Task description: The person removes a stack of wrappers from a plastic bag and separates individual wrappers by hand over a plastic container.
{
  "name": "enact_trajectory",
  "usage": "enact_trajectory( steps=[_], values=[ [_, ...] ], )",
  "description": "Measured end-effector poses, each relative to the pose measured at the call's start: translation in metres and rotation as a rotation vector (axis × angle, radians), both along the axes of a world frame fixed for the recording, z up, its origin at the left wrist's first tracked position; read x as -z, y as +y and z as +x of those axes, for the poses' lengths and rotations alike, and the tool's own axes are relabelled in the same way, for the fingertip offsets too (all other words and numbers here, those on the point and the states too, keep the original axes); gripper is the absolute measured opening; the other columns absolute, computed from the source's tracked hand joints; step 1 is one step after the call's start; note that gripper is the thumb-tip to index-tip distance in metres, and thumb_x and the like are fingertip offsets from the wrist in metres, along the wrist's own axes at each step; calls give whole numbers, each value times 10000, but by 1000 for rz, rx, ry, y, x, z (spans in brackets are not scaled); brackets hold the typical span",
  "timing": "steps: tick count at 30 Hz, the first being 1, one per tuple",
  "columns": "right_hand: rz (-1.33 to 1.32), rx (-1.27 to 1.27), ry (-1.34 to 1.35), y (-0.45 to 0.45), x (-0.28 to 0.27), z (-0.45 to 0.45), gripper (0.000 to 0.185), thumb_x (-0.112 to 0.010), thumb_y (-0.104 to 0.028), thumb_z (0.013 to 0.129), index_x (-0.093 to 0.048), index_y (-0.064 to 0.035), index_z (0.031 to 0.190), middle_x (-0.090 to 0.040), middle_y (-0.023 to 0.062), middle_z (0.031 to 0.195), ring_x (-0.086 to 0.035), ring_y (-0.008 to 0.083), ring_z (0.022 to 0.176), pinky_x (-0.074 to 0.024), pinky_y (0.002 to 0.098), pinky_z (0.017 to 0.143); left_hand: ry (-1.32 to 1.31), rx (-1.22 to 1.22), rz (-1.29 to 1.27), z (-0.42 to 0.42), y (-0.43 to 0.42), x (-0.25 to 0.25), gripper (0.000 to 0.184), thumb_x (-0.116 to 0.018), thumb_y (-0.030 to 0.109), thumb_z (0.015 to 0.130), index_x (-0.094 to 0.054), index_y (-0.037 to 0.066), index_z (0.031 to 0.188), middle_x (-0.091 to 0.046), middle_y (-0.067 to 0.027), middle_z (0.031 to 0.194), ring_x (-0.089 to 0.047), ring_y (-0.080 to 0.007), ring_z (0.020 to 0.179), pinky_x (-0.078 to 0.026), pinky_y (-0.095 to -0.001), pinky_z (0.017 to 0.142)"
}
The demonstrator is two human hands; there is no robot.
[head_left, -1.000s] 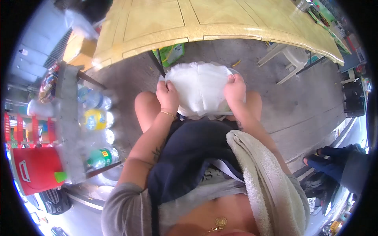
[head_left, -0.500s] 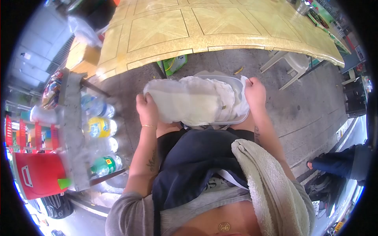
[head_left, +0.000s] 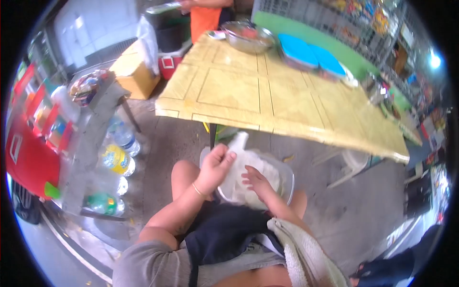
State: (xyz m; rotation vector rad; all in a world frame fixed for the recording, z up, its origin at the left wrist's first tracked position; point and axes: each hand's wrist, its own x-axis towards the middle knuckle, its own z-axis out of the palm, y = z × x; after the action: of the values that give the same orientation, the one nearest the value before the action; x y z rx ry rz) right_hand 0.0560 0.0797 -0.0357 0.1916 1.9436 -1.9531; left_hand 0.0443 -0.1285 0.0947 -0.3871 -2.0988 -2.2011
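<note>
A see-through plastic container (head_left: pixel 291 178) rests on the lap, holding thin, soft white sheets (head_left: pixel 233 185) whose exact kind I cannot make out. My left hand (head_left: pixel 215 167) is closed at the container's left side, its thumb and fingers pinching a thin white sheet (head_left: pixel 238 141) that sticks up past the knuckles. Over the sheets inside, my right hand (head_left: pixel 258 182) has its fingers apart and appears to hold nothing. Motion blurs both hands slightly, and whether the right fingertips touch the sheets I cannot tell.
Ahead stands a yellow patterned table (head_left: pixel 229 91) bearing a metal bowl (head_left: pixel 248 38) and blue-lidded containers (head_left: pixel 297 50). Several bottles (head_left: pixel 117 160) are at the left, near a red cooler (head_left: pixel 31 158). A person in orange (head_left: pixel 205 21) stands behind the table.
The view has tilted up, showing more beyond the table. My hands, earlier spread wide at opposite ends of the broad white sheet, are now close together; the right hand has let go.
</note>
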Motion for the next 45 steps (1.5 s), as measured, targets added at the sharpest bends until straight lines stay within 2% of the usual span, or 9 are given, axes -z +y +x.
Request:
enact_trajectory(
  steps=[3,8,11,20,26,28,31,40,45],
  values=[
    [-430,201,-69,32,26,-7,475,-536,-292,1025,-447,-48,1423,-604,135,1301,-642,250,1074,-514,433,956,-93,58,181,4,10,-14,175,-621,149,998,-534,68,871,-478,79,775,-407,-37,705,-372,-208,615],
    [-378,469,232,56,-11,5,46,-633,-94,927,-646,-60,954,-578,2,796,-520,111,686,-421,275,622,-178,-35,-122,-11,8,20,107,-643,98,963,-566,47,910,-536,48,786,-454,-41,717,-403,-215,625],
    [-363,476,265,74,-9,9,142,-670,-23,905,-652,13,1042,-702,94,1023,-667,186,903,-549,336,835,-79,-49,-188,-13,8,48,72,-655,62,938,-600,30,972,-585,24,807,-501,-50,731,-428,-221,638],
    [-141,522,303,75,-1,16,65,-716,-19,868,-664,-19,906,-660,12,833,-587,89,717,-469,247,652,-119,-28,-73,-13,7,76,70,-654,86,949,-647,16,947,-591,39,792,-505,-51,697,-429,-227,617],
    [40,533,349,75,-11,19,65,-717,-23,859,-656,-41,873,-632,-13,762,-552,72,655,-433,235,600,-107,-111,-143,1,8,48,108,-647,132,967,-643,26,942,-570,48,771,-478,-39,690,-403,-217,601],
    [218,536,345,75,-19,20,73,-719,-24,855,-653,-53,867,-613,-25,735,-533,68,628,-420,232,587,-164,-119,-140,45,5,-40,108,-648,135,968,-642,30,940,-569,51,775,-475,-37,693,-404,-216,603],
    [141,569,365,69,-22,20,73,-705,-16,864,-647,-60,861,-600,-34,755,-526,57,669,-404,222,605,-274,-4,30,-12,8,61,116,-646,140,972,-640,29,942,-575,55,799,-476,-34,710,-410,-211,626],
    [-491,608,311,75,-17,29,133,-651,21,903,-623,-39,1020,-662,23,937,-616,118,856,-492,257,810,-255,121,362,-12,22,62,62,-554,72,1020,-605,55,989,-599,57,888,-491,-23,802,-413,-185,748],
    [-605,342,331,88,-13,28,250,-683,-146,910,-598,-30,1116,-661,54,1011,-618,151,935,-484,292,867,-251,136,371,-11,28,55,60,-538,64,1025,-592,54,1000,-587,55,890,-491,-27,812,-411,-187,760]
  ],
)
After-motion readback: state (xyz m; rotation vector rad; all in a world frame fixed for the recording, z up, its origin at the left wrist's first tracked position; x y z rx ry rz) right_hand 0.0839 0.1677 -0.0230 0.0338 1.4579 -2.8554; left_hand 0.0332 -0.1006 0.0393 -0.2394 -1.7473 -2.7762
